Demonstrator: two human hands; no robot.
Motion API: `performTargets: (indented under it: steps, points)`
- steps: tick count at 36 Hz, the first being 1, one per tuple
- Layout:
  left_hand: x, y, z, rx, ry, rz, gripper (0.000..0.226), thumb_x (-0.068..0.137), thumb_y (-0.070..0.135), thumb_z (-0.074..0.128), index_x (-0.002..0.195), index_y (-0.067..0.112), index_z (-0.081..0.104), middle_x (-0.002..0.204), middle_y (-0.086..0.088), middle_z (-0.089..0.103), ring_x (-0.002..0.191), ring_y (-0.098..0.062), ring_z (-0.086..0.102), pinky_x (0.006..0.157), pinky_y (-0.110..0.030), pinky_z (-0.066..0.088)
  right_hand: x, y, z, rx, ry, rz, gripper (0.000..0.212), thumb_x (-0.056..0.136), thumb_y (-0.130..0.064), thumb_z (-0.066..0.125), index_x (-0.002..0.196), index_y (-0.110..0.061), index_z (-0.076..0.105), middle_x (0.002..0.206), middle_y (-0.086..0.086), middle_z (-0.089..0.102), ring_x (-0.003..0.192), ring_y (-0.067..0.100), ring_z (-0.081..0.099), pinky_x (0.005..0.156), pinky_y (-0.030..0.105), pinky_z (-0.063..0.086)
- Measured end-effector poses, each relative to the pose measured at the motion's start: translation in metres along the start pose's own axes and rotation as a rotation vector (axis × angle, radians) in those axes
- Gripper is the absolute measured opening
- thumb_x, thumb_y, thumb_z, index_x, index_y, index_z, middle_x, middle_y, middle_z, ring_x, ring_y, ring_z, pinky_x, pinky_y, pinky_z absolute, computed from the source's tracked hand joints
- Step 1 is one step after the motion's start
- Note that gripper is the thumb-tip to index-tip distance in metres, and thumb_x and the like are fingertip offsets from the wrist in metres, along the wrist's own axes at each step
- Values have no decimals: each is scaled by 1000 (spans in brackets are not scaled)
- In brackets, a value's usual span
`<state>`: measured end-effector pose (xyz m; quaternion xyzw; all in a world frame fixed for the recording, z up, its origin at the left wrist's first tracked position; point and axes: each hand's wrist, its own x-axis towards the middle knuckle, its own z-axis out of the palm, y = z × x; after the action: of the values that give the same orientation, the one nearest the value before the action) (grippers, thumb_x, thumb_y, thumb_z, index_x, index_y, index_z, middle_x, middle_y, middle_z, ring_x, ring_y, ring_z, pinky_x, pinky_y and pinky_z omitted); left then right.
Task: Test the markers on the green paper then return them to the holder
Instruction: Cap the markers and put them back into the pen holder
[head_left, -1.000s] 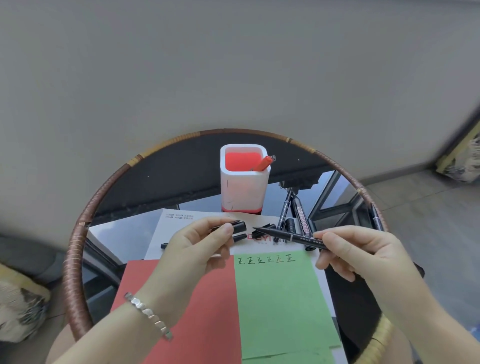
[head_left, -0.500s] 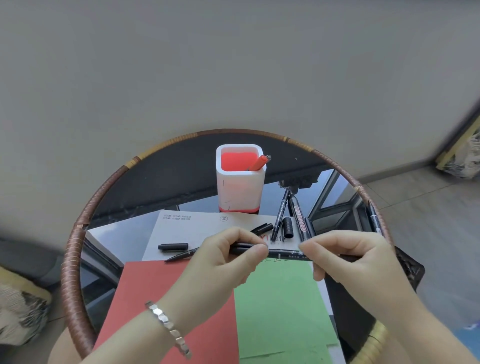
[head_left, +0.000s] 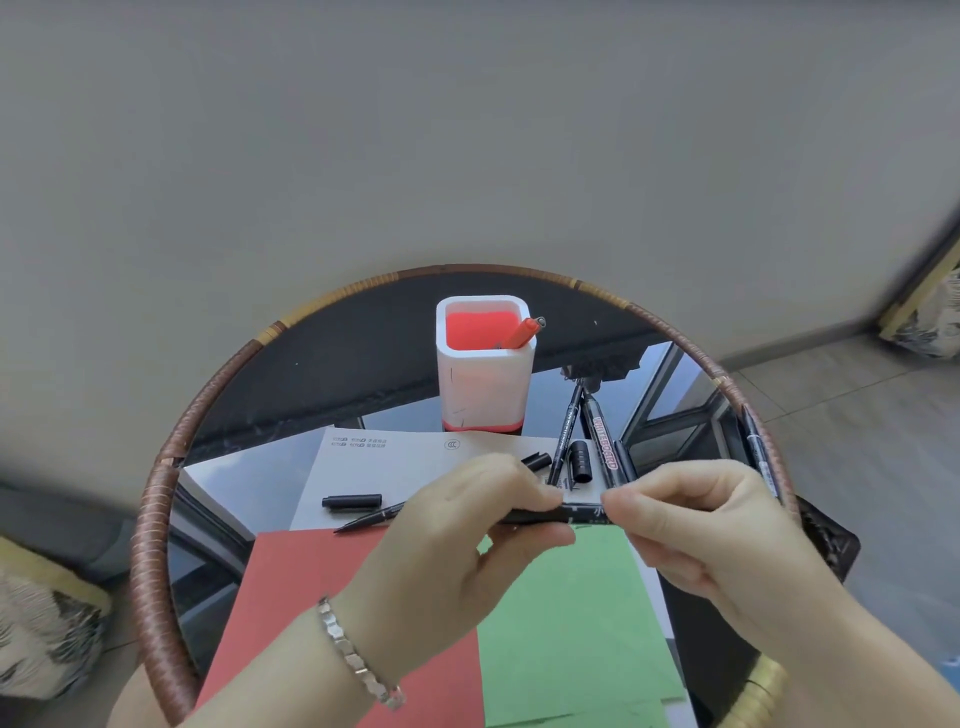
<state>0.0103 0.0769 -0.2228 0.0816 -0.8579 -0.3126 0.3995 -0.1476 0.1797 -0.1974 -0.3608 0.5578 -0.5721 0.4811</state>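
Both hands hold one thin black marker (head_left: 563, 514) level above the far edge of the green paper sheet (head_left: 566, 623). The left hand (head_left: 457, 540) is closed around the left part of this marker, and the right hand (head_left: 696, 525) pinches the right part between thumb and fingers. The green paper lies flat on the round glass table with a woven rim (head_left: 156, 519), beside a red paper sheet (head_left: 332, 597). The white square holder with a red inside (head_left: 483, 374) stands upright at the far side of the table, and one red marker (head_left: 517, 335) leans in it. Several loose black markers (head_left: 597, 441) and a black cap (head_left: 350, 502) lie near the holder on a white sheet (head_left: 415, 467).
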Motion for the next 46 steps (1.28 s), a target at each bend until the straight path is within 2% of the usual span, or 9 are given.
performTargets:
  steps: [3, 9, 15, 20, 23, 29, 36, 40, 46]
  points:
    - [5, 7, 2, -195, 106, -216, 19, 80, 44, 63, 79, 28, 53, 75, 20, 60, 57, -3, 55, 57, -11, 44, 3, -6, 3, -47, 25, -75, 42, 42, -42, 86, 61, -7, 73, 37, -1, 50, 31, 8, 34, 34, 10, 26]
    - [27, 9, 4, -647, 109, -805, 20, 74, 6, 71, 62, 9, 56, 49, 1, 53, 46, -15, 44, 45, -19, 40, 11, -8, 7, -166, 150, -82, 21, 54, -29, 71, 58, -8, 73, 39, 6, 51, 32, 11, 33, 34, 14, 27]
    - [18, 9, 23, -1111, 272, -1213, 18, 63, 20, 70, 71, 7, 60, 48, -2, 53, 41, -8, 44, 42, -13, 45, 7, 15, 7, -182, 247, -43, 20, 62, -29, 71, 56, -10, 71, 41, 4, 54, 33, 11, 38, 35, 16, 32]
    - [19, 9, 31, -670, 476, -895, 10, 79, 23, 62, 75, 14, 63, 55, 7, 60, 52, -7, 53, 58, -18, 50, 8, 29, -19, -533, 403, -148, 24, 81, -36, 58, 70, -20, 72, 62, -6, 69, 60, 1, 61, 58, 11, 46]
    - [24, 11, 19, -435, 490, -536, 6, 82, 32, 66, 84, 28, 64, 74, 9, 64, 68, -7, 59, 65, -19, 51, 15, 38, -54, -969, 627, -183, 16, 84, -27, 59, 96, -19, 68, 90, -7, 64, 89, 14, 59, 76, 26, 46]
    - [37, 4, -1, 135, 469, -151, 14, 90, 34, 46, 102, 32, 52, 93, 22, 54, 88, 0, 55, 77, -10, 42, 27, 50, -93, -1285, 682, 257, 37, 88, -15, 49, 125, -18, 51, 119, 13, 49, 105, 34, 45, 85, 38, 40]
    - [69, -27, -21, 605, 414, -213, 21, 89, 34, 51, 91, 16, 63, 78, 15, 52, 77, -17, 53, 72, -32, 36, 35, 50, -80, -1102, 661, 156, 44, 81, 4, 46, 118, -16, 56, 98, 3, 41, 78, 25, 45, 62, 32, 35]
    - [82, -46, -25, 686, 162, -418, 26, 91, 34, 52, 88, 10, 62, 65, 6, 46, 79, -25, 51, 69, -33, 39, 31, 44, -67, -927, 596, 85, 39, 77, 1, 50, 109, -20, 60, 99, 5, 56, 84, 23, 52, 74, 34, 44]
    - [81, -48, -16, 764, 137, -425, 41, 84, 25, 63, 121, 11, 53, 103, -13, 54, 93, -29, 47, 80, -38, 43, 19, 38, -60, -761, 548, 27, 32, 83, -2, 47, 97, -28, 61, 98, 0, 57, 81, 11, 53, 67, 24, 41]
